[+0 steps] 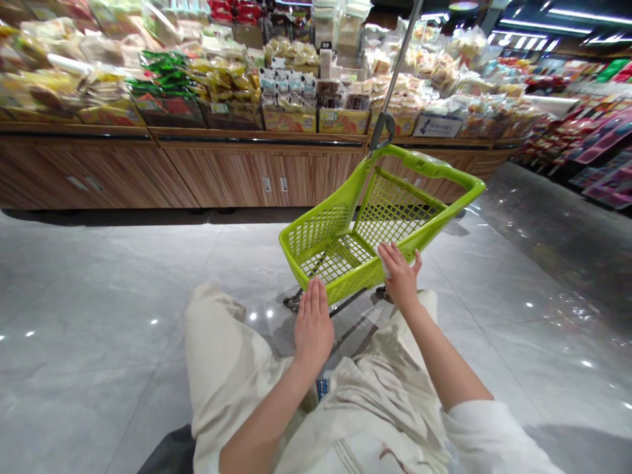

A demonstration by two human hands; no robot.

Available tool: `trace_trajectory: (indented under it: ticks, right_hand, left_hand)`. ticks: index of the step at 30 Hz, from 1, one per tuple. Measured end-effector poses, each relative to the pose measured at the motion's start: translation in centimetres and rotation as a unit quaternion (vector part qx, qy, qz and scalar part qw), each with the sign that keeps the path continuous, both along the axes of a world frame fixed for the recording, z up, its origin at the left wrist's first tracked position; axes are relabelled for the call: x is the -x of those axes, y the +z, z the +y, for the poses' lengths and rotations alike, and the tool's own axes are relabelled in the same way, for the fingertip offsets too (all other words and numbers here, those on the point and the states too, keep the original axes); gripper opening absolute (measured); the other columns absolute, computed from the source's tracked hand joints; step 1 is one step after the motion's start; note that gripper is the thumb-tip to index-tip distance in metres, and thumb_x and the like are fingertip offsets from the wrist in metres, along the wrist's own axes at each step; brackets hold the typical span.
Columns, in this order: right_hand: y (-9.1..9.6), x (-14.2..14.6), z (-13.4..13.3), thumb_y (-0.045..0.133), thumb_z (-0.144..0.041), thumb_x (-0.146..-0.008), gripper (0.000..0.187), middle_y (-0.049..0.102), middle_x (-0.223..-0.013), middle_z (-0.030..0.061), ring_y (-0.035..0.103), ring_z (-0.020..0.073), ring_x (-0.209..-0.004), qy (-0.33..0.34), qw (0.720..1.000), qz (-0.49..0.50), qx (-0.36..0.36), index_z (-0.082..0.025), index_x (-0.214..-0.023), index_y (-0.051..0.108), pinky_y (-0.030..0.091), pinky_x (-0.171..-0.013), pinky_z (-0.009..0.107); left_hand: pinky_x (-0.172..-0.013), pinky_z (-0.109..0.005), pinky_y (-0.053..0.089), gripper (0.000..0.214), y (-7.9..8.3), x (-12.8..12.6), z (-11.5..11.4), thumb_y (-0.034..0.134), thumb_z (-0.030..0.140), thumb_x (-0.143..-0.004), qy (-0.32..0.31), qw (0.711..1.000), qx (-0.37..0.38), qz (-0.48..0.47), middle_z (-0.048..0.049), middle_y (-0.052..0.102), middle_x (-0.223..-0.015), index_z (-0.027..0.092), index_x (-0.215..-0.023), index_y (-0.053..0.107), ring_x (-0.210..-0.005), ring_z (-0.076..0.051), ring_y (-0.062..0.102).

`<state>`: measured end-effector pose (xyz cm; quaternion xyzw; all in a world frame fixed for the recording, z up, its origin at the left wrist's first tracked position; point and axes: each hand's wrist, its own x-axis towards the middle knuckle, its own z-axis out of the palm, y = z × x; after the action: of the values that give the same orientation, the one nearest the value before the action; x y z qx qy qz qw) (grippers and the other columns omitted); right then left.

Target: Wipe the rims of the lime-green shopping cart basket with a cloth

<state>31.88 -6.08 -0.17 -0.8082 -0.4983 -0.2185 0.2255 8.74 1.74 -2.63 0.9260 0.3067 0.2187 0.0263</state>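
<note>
- One bright lime-green cart (353,282) stands on the grey tiled floor (99,276), in front of the person's knees and before a wooden cabinet (237,174).
- Its basket is plastic with a smooth, rounded rim; the walls and bottom are cut into a grid, and the floor shows through the holes.
- The rim is low at the left end and climbs to a thick handle (469,187) on the right; a grid panel (395,207) leans inside below it.
- A grey pole (405,52) with a dark grey loop (384,128) rises from the far corner, tilted.
- Under the basket, dark legs and a small wheel (293,301) show.
- The left hand (313,322) is at the near rim, fingers straight and together; I cannot tell whether they touch it.
- The right hand (401,280) is against the near side, one finger apart from the others. Something white (384,265) shows beside it; I cannot tell whether the fingers grip it.
</note>
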Motion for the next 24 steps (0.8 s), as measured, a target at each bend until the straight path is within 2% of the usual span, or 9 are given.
trace_trajectory:
  ticks: [2, 4, 8, 11, 14, 16, 19, 22, 24]
  right_hand:
    - [-0.2, 1.1, 0.6, 0.042, 0.003, -0.065, 0.081, 0.051, -0.148, 0.0073, 0.041, 0.0229, -0.142, -0.041, 0.999, 0.025, -0.019, -0.023, -0.142, 0.047, 0.006, -0.119, 0.055]
    - [-0.7, 4.8, 1.6, 0.040, 0.004, -0.065, 0.081, 0.051, -0.148, 0.0083, 0.040, 0.0219, -0.143, -0.021, 0.999, 0.037, -0.017, -0.021, -0.142, 0.046, 0.006, -0.120, 0.053]
    - [-1.2, 11.2, 2.4, 0.039, 0.005, -0.068, 0.081, 0.052, -0.147, 0.0080, 0.039, 0.0170, -0.143, 0.153, 0.987, 0.009, 0.036, -0.021, -0.145, 0.043, -0.003, -0.122, 0.048]
    - [-0.7, 8.7, 1.5, 0.041, 0.004, -0.067, 0.083, 0.052, -0.147, 0.0064, 0.040, 0.0167, -0.142, 0.204, 0.976, -0.012, 0.070, -0.023, -0.145, 0.042, -0.006, -0.121, 0.049]
    - [0.1, 2.7, 0.3, 0.042, 0.004, -0.065, 0.082, 0.054, -0.146, 0.0050, 0.044, 0.0191, -0.140, 0.104, 0.994, 0.003, 0.037, -0.026, -0.142, 0.047, -0.001, -0.120, 0.053]
    - [0.2, 0.6, 0.1, 0.042, 0.003, -0.065, 0.080, 0.055, -0.145, 0.0061, 0.045, 0.0218, -0.140, 0.011, 1.000, 0.024, -0.002, -0.025, -0.139, 0.049, 0.004, -0.119, 0.056]
    - [-0.3, 3.4, 1.2, 0.042, 0.003, -0.065, 0.079, 0.054, -0.146, 0.0090, 0.044, 0.0232, -0.140, -0.027, 0.999, 0.043, -0.019, -0.021, -0.140, 0.049, 0.008, -0.119, 0.056]
    - [-1.1, 9.1, 2.2, 0.040, 0.004, -0.068, 0.077, 0.055, -0.145, 0.0084, 0.041, 0.0186, -0.142, 0.093, 0.995, 0.025, 0.016, -0.020, -0.142, 0.047, 0.006, -0.121, 0.048]
    - [-1.3, 10.5, 2.2, 0.039, 0.005, -0.070, 0.078, 0.053, -0.147, 0.0069, 0.039, 0.0158, -0.143, 0.185, 0.981, 0.000, 0.050, -0.021, -0.144, 0.045, 0.002, -0.122, 0.045]
  left_hand:
    - [-0.120, -0.046, 0.031, 0.079, 0.0, -0.1, -0.1, 0.043, 0.005, -0.082, 0.005, 1.000, 0.001, -0.005, -0.0203, 0.027, -0.160, 0.002, -0.154, 0.012, -0.150, -0.028, 0.021]
    - [-0.120, -0.046, 0.031, 0.079, -0.1, -0.2, -0.1, 0.043, 0.004, -0.081, 0.011, 1.000, 0.002, -0.005, -0.0204, 0.027, -0.160, 0.002, -0.154, 0.012, -0.150, -0.028, 0.021]
    - [-0.121, -0.044, 0.029, 0.080, -0.2, -0.1, 0.1, 0.043, 0.004, -0.080, 0.014, 1.000, 0.001, 0.001, -0.0182, 0.027, -0.161, 0.004, -0.155, 0.014, -0.151, -0.027, 0.019]
    - [-0.121, -0.045, 0.028, 0.081, -0.2, 0.1, 0.2, 0.043, 0.004, -0.080, 0.004, 1.000, -0.003, 0.005, -0.0179, 0.026, -0.161, 0.004, -0.155, 0.012, -0.151, -0.026, 0.018]
    - [-0.121, -0.045, 0.029, 0.082, 0.0, 0.1, 0.1, 0.044, 0.006, -0.081, 0.000, 1.000, -0.003, 0.004, -0.0195, 0.025, -0.161, 0.002, -0.155, 0.009, -0.151, -0.027, 0.018]
    - [-0.121, -0.046, 0.029, 0.083, 0.1, 0.0, -0.1, 0.044, 0.005, -0.081, 0.001, 1.000, 0.000, -0.003, -0.0202, 0.025, -0.161, 0.002, -0.155, 0.008, -0.151, -0.028, 0.018]
    - [-0.120, -0.047, 0.030, 0.086, 0.0, -0.2, -0.2, 0.044, 0.004, -0.080, 0.004, 1.000, 0.009, -0.010, -0.0205, 0.024, -0.161, 0.004, -0.156, 0.004, -0.151, -0.028, 0.019]
    - [-0.121, -0.046, 0.029, 0.085, -0.1, -0.2, -0.1, 0.043, 0.004, -0.080, 0.008, 1.000, 0.006, -0.005, -0.0205, 0.025, -0.161, 0.004, -0.155, 0.004, -0.151, -0.027, 0.018]
    - [-0.121, -0.046, 0.028, 0.083, -0.2, 0.0, 0.1, 0.043, 0.004, -0.080, 0.005, 1.000, 0.001, 0.004, -0.0200, 0.026, -0.161, 0.003, -0.155, 0.007, -0.151, -0.027, 0.017]
